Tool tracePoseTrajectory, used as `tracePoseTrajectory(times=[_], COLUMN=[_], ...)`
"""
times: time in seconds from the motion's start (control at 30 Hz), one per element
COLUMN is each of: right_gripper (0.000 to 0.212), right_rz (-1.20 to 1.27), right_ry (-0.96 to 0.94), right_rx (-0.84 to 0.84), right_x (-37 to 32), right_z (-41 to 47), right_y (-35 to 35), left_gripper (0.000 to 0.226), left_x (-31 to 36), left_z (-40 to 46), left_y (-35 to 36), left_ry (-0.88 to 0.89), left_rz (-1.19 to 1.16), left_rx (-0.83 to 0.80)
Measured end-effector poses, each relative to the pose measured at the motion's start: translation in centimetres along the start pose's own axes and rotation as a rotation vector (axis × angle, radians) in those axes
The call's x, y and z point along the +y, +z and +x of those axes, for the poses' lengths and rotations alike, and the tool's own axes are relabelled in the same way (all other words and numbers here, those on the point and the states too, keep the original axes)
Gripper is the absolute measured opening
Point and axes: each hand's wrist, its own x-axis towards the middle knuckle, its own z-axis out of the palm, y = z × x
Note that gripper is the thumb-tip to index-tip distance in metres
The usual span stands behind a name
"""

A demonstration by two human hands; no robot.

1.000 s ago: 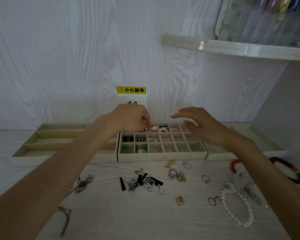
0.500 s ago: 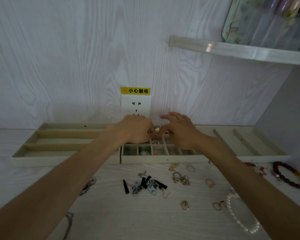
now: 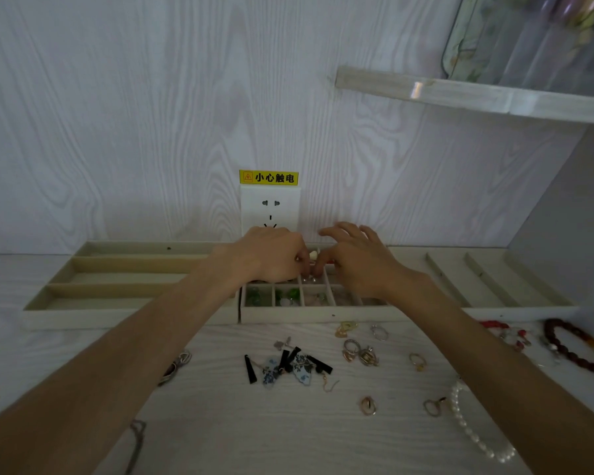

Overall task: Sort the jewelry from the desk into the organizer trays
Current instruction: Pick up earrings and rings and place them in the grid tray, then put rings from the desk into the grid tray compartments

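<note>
Over the cream gridded organizer tray (image 3: 288, 311), the left hand (image 3: 271, 257) and right hand (image 3: 360, 260) pinch a small pale earring (image 3: 312, 256) at twelve o'clock.

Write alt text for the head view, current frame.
Both hands, left hand and right hand, meet over the back of the small-compartment tray, fingertips around a small pale piece. Rings, earrings, a pearl bracelet and a dark red bead bracelet lie loose on the white desk in front.
</note>
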Motion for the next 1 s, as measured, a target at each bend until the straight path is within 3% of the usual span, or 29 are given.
tracePoseTrajectory(times=[0.37, 0.53, 0.63, 0.9, 1.0], right_gripper=[0.033, 0.042, 0.031, 0.021, 0.021], right_rz=[0.036, 0.228, 0.363, 0.282, 0.248], right_ry=[-0.003, -0.062, -0.144, 0.109, 0.119], right_rx=[0.03, 0.151, 0.18, -0.056, 0.168], right_x=[-0.1, -0.4, -0.1, 3.2, 3.2], right_z=[0.0, -3.5, -6.9, -12.3, -13.3], right_y=[-0.6, -5.1, -6.2, -1.4, 0.0], left_gripper=[0.03, 0.027, 0.023, 0.018, 0.019], left_x=[0.0, -0.1, -0.1, 3.6, 4.6], left_z=[-0.5, -2.9, -5.0, -7.1, -7.1], left_y=[-0.2, -2.2, -2.9, -0.2, 1.4], left_ry=[-0.01, -0.012, 0.003, 0.034, 0.077], left_rz=[-0.047, -0.092, -0.138, -0.193, -0.194], left_rx=[0.023, 0.166, 0.202, 0.227, 0.188])
